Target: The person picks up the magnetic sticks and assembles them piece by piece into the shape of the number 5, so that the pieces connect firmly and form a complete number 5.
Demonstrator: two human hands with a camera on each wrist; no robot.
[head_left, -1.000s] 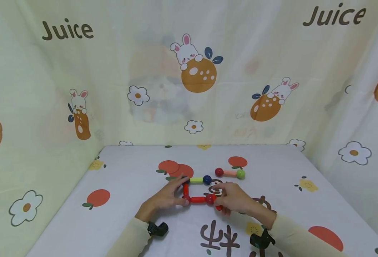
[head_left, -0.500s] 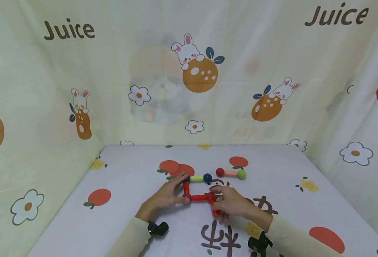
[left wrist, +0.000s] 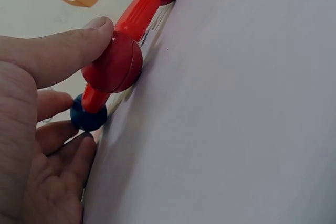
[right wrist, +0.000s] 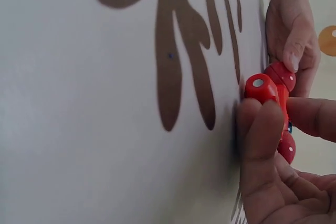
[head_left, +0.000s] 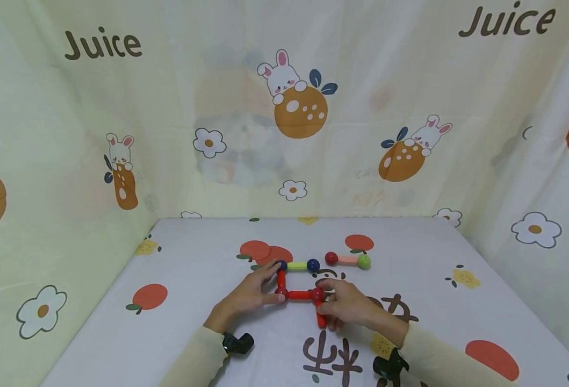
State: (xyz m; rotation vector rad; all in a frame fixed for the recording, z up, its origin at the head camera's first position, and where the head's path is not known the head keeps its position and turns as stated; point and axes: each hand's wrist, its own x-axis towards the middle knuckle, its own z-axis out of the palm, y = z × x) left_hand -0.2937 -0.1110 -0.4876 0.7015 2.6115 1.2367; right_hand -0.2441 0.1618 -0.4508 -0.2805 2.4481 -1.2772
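Observation:
A frame of magnetic rods and balls lies on the table. My left hand (head_left: 246, 294) grips its left side, thumb on a red ball (left wrist: 113, 62) and fingers at a dark blue ball (left wrist: 88, 113), a red rod (head_left: 281, 279) joining the two. From the far corner a yellow-green rod (head_left: 296, 266) runs to another blue ball (head_left: 313, 265). Along the near side, a second red rod (head_left: 300, 295) reaches a right red ball (head_left: 317, 294). There my right hand (head_left: 349, 305) pinches a third red rod (right wrist: 260, 88), which points toward me; its metal-tipped end is bare.
Behind the right hand lies a separate pink rod (head_left: 347, 260) with a red ball (head_left: 331, 258) and a green ball (head_left: 364, 262) at its ends. Printed cloth covers the table (head_left: 192, 247), and a printed curtain (head_left: 168, 177) hangs behind and at both sides.
The right hand's red rod has swung from slanting rightward to pointing nearly straight toward me. The whole frame has shifted slightly away from me, both hands staying on it.

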